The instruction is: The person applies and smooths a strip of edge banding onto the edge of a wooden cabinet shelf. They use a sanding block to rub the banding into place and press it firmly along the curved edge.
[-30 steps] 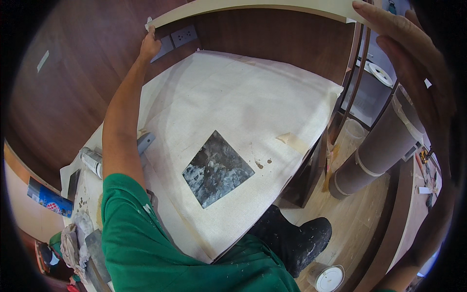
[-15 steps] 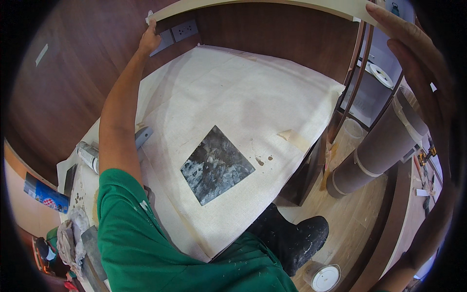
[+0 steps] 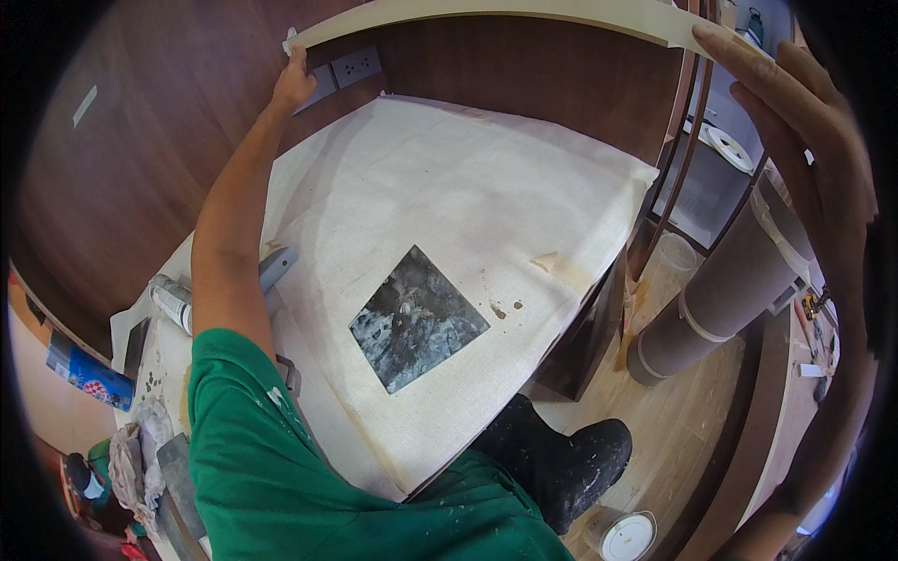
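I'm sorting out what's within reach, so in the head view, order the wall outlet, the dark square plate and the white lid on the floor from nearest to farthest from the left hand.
From the left hand, gripping the long pale board:
1. Wall outlet, just right of the hand on the brown wall.
2. Dark square plate, mid-table on the cloth.
3. White lid, on the floor by the boot.

A cloth-covered table (image 3: 449, 178) below the left hand (image 3: 295, 84) carries a dark square tile (image 3: 418, 319) and a spray can (image 3: 172, 302).
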Motion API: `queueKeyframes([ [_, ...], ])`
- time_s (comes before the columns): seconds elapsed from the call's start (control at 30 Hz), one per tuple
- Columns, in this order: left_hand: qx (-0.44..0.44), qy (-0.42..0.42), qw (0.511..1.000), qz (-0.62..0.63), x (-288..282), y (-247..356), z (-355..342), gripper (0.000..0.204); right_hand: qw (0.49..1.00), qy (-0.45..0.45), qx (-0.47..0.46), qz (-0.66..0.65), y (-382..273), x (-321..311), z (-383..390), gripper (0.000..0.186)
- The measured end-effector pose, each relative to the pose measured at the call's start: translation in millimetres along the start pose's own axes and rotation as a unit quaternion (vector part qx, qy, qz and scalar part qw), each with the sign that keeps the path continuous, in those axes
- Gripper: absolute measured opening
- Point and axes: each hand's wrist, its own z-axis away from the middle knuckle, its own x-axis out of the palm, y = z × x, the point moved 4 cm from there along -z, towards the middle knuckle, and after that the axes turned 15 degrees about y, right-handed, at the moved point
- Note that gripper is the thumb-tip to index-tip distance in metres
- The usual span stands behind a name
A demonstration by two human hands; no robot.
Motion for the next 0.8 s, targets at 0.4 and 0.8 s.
queueKeyframes([
  [0.4,-0.154,0.039,0.979,0.125,-28.8,21.0,-4.3,0.083,0.998,-0.020,-0.021,0.061,12.3,3.2,3.7,0.047],
  [0.8,-0.197,0.051,0.962,0.181,-16.5,-12.7,-14.2,0.074,1.000,0.006,-0.015,0.006,10.3,2.9,4.0,0.046],
])
